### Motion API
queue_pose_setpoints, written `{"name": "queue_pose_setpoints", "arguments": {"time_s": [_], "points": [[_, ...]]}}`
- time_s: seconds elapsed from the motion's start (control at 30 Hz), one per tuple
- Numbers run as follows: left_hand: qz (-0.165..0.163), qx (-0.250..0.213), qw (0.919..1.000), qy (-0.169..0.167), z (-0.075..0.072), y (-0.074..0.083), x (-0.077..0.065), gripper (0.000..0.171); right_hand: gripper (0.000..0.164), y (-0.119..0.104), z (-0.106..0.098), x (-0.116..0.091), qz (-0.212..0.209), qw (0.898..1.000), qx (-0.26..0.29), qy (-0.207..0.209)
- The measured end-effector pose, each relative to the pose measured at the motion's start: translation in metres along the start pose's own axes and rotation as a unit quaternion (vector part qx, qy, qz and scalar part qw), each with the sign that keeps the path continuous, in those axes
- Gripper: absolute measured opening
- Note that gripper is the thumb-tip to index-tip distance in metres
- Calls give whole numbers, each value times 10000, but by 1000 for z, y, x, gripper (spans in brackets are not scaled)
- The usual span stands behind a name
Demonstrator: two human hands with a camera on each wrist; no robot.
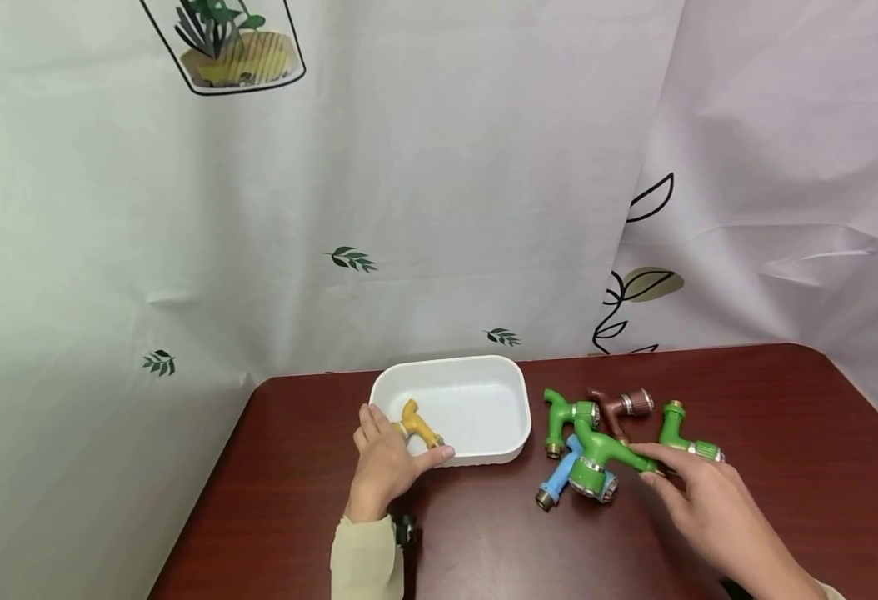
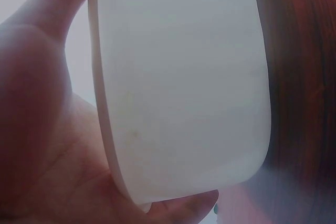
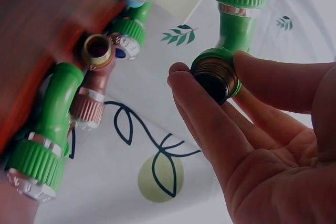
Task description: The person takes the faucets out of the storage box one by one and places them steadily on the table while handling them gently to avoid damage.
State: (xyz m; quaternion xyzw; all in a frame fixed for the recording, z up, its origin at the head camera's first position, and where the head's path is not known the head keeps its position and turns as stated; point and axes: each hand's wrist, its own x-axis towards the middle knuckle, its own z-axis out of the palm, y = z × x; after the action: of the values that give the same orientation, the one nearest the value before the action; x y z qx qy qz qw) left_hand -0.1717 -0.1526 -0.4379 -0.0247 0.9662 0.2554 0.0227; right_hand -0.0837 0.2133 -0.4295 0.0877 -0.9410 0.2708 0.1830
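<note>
In the head view my left hand (image 1: 385,457) grips the near left corner of a white plastic tray (image 1: 525,421), its thumb across the front rim. The left wrist view shows the tray's outer wall (image 2: 184,87) close up. A yellow tap (image 1: 418,423) lies inside the tray at the left. On the right, my right hand (image 1: 716,496) pinches a green tap (image 1: 606,450) by its threaded end between thumb and fingers. This tap is over a blue tap (image 1: 559,475) and partly hides it; the right wrist view shows its threaded opening (image 3: 215,80).
Near the held tap lie another green tap (image 1: 557,417), a brown tap (image 1: 615,410) and a further green tap (image 1: 675,429) at the right. The dark red table (image 1: 289,475) backs onto a pale patterned curtain (image 1: 446,208).
</note>
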Motion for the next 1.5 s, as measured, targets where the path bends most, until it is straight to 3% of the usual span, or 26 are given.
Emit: {"name": "queue_pose_setpoints", "arguments": {"time_s": [0.27,0.43,0.7,0.87,1.1,1.5], "points": [[4,-15,10000,-70,-1,2,1,141,36,14,-5,-9,76,9999,-17,136],[30,-15,10000,-51,-1,3,2,141,36,23,-8,-16,207,9998,-56,7],[13,56,10000,-37,-1,3,2,141,30,28,-10,-23,987,9909,-26,-918],[6,35,10000,-54,-1,3,2,141,31,31,-10,-23,1199,9847,-68,-1266],[-16,-9,10000,-92,-1,3,1,141,32,38,-10,-23,1259,9799,-140,-1543],[4,78,10000,-60,-1,1,1,140,29,48,-4,-26,1127,9802,-225,-1615]]}}
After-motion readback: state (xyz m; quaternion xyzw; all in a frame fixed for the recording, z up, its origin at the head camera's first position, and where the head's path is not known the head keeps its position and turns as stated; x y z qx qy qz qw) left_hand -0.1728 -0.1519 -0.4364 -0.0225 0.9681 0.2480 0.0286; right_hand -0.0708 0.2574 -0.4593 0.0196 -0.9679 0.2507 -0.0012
